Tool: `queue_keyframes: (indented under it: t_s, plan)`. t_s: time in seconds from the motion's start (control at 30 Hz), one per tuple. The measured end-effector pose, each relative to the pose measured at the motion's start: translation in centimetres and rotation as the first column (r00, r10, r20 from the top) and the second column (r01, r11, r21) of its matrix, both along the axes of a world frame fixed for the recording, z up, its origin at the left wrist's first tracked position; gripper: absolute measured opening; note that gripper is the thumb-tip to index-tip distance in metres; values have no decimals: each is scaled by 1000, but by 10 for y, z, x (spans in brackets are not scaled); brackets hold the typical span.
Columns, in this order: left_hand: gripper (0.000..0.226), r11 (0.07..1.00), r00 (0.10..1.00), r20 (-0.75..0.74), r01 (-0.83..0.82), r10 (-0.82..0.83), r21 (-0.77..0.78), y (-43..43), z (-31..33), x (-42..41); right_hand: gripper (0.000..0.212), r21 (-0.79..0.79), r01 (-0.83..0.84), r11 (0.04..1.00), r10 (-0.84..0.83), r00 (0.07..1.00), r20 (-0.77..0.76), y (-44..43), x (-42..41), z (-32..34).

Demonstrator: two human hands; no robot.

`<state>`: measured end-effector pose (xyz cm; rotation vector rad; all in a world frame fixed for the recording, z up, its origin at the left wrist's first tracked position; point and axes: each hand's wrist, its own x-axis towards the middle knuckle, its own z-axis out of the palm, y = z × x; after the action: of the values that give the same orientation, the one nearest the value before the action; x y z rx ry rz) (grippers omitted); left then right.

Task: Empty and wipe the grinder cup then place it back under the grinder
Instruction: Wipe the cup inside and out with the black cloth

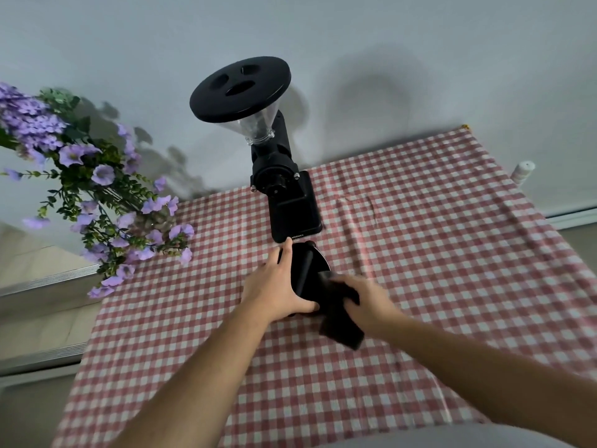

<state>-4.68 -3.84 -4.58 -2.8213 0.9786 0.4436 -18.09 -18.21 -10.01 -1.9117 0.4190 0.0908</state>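
Observation:
A black coffee grinder [284,195] with a clear hopper and round black lid stands at the back of the table. Just in front of its base, my left hand [274,286] grips the left side of the black grinder cup [307,273], which is tilted with its mouth towards me. My right hand [365,299] is shut on a dark cloth [339,321] and presses it against the cup's right rim. The lower part of the cup is hidden by my hands and the cloth.
A red-and-white checked tablecloth [420,253] covers the table. Purple flowers with green leaves [97,195] lean in over the left edge. A small white bottle [523,171] stands beyond the table's far right edge. A wall rises behind the grinder.

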Motion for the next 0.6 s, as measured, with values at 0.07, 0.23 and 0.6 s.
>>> queue_keyframes:
  t_s: [0.07,0.23,0.6]
  plan:
    - [141,1000,1000,-30,-1,0,-10,0,1,0,40,44,80,996,-79,997,-14,-15,22,13]
    - [141,998,998,-61,-19,15,-55,-1,2,-2,36,71,217,974,-217,976,-3,-19,47,19]
    - [137,993,975,-207,62,-83,-104,-1,13,14,29,-153,1,988,-46,956,-289,-65,29,52]
